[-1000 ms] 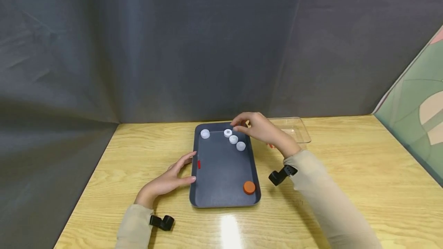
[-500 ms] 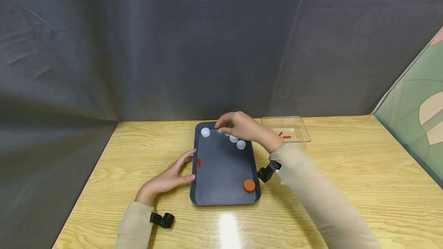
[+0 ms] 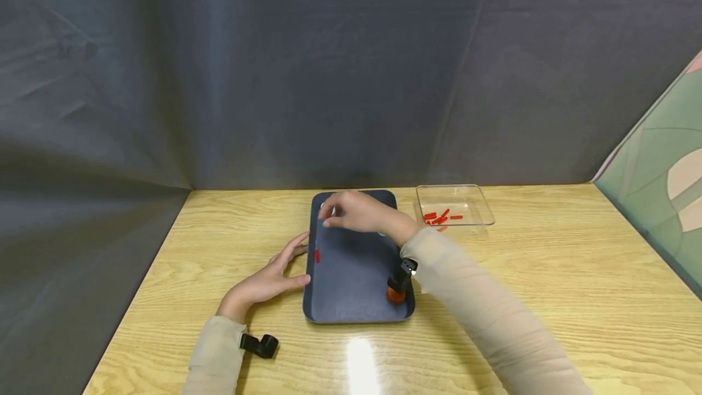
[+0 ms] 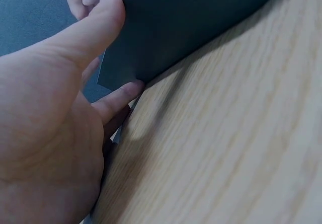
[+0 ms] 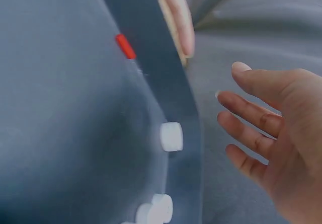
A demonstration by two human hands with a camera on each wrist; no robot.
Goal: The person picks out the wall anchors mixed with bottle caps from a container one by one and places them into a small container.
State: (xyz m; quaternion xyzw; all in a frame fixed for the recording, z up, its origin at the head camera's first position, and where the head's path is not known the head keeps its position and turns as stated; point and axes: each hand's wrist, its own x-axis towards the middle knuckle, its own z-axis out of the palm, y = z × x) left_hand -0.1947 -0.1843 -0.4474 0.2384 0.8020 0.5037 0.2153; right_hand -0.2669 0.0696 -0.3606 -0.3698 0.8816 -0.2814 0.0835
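A dark tray (image 3: 356, 285) lies on the table. My left hand (image 3: 269, 285) rests against its left edge, fingers and thumb spread; the left wrist view shows fingertips touching the tray's outer wall. My right hand (image 3: 356, 211) hovers over the tray's far left part, fingers loosely bent. In the right wrist view, nothing shows between thumb and fingers. A white round cap (image 5: 171, 137) sits near the tray wall, with more white caps (image 5: 151, 214) beyond; in the head view the hand mostly hides them. A small red stick (image 3: 317, 256) lies along the left wall.
A clear plastic box (image 3: 466, 206) with several red sticks (image 3: 439, 219) stands right of the tray. An orange cap (image 3: 396, 296) sits in the tray's near right corner, partly hidden by the right wrist camera (image 3: 403, 274). A dark curtain (image 3: 340, 78) hangs behind the table.
My right hand has moved left across the tray's far end, from beside the row of white caps to the far left cap. The clear box has come into fuller view. My left hand stays put.
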